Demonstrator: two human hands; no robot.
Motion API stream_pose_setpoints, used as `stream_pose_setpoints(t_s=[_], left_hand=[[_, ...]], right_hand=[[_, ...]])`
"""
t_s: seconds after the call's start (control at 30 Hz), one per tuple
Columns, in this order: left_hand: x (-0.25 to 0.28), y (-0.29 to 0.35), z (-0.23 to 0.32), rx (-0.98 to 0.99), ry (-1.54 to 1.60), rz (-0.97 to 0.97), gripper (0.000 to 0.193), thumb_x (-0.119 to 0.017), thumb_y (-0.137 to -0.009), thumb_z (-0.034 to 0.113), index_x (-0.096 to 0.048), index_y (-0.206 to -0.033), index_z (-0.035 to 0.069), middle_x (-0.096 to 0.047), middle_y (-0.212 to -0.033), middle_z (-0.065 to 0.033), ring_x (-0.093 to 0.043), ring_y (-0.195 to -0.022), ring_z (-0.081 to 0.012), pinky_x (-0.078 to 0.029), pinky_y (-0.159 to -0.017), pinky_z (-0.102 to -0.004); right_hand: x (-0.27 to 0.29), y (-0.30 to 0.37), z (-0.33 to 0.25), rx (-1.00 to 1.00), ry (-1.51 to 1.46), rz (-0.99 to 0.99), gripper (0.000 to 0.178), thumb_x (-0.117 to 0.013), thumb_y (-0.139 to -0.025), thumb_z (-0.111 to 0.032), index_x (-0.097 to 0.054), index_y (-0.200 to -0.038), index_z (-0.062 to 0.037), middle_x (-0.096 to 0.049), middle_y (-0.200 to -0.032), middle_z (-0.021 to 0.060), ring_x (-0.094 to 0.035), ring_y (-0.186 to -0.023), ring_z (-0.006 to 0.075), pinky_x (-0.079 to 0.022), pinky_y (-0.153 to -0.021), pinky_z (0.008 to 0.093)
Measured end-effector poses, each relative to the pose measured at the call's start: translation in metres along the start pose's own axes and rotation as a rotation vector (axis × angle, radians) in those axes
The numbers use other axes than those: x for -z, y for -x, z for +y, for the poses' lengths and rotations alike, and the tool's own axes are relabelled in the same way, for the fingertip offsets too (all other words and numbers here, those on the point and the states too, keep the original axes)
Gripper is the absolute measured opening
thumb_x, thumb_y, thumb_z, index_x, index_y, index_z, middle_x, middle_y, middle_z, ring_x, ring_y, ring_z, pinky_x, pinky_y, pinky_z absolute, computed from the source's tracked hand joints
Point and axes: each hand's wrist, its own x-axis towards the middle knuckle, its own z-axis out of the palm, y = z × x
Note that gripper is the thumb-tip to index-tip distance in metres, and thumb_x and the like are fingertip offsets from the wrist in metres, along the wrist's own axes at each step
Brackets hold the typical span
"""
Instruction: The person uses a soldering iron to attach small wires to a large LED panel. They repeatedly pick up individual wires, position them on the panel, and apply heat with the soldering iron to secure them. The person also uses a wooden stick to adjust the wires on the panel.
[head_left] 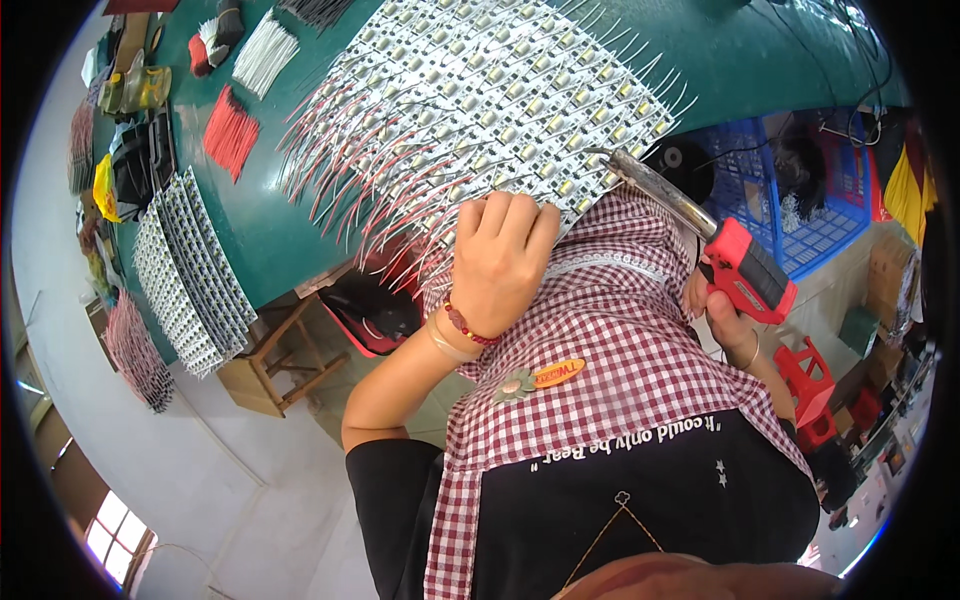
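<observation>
LED board array (490, 90) lay on the green surface (760, 60) at 12 o'clock; left hand (497, 262), fingers curled, pinned its near edge, right hand (722, 312) gripped the red soldering gun (745, 268), tip best kept steady at the 1 o'clock corner.

The scene is bright and evenly lit, with soft daylight. A window (118, 535) at 7 o'clock glows almost white. The green table (280, 225) shows a mild sheen toward 12 o'clock, and shadows are weak and short. The centre is sharp. Toward the rim straight edges bend strongly, details become small and a little blurred, and black corners surround the round picture.
</observation>
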Motion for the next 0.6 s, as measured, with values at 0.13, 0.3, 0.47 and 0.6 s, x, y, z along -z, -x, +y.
stream_pose_setpoints(t_s=[0.13, 0.3, 0.47, 0.6], left_hand=[[-0.002, 0.001, -0.002, -0.035, 0.032, 0.028, 0.022, -0.065, -0.071, 0.003, -0.066, -0.093, 0.007, -0.050, -0.078, -0.0022, -0.052, -0.076, -0.0203, -0.039, -0.070, -0.0343], [-0.001, -0.001, -0.002, -0.078, 0.092, 0.021, 0.025, -0.063, -0.070, 0.003, -0.066, -0.095, 0.004, -0.051, -0.081, -0.0041, -0.052, -0.077, -0.0221, -0.040, -0.070, -0.0352], [0.002, 0.000, -0.005, -0.079, 0.121, 0.009, 0.028, -0.063, -0.069, 0.004, -0.067, -0.097, 0.002, -0.052, -0.083, -0.0056, -0.052, -0.077, -0.0227, -0.041, -0.069, -0.0352], [-0.001, 0.001, -0.002, -0.101, 0.112, 0.016, 0.030, -0.063, -0.069, 0.004, -0.066, -0.098, 0.000, -0.053, -0.084, -0.0060, -0.053, -0.077, -0.0228, -0.041, -0.069, -0.0356]], right_hand=[[0.001, 0.001, -0.008, -0.007, 0.102, -0.026, 0.032, -0.063, -0.091, -0.034, -0.056, -0.081, -0.0043, -0.055, -0.071, 0.0044, -0.052, -0.065, 0.0162, -0.043, -0.062, 0.0306], [0.013, 0.017, 0.000, -0.003, 0.366, -0.062, 0.025, -0.070, -0.083, -0.029, -0.062, -0.078, -0.0054, -0.061, -0.077, 0.0067, -0.059, -0.068, 0.0216, -0.044, -0.060, 0.0328], [0.001, 0.006, -0.020, 0.111, 0.475, -0.050, 0.024, -0.072, -0.080, -0.027, -0.062, -0.082, -0.0053, -0.061, -0.078, 0.0079, -0.059, -0.067, 0.0251, -0.045, -0.060, 0.0361], [0.001, 0.009, -0.005, 0.177, 0.500, -0.012, 0.023, -0.072, -0.078, -0.024, -0.063, -0.085, -0.0042, -0.062, -0.079, 0.0089, -0.060, -0.067, 0.0263, -0.046, -0.059, 0.0367]])
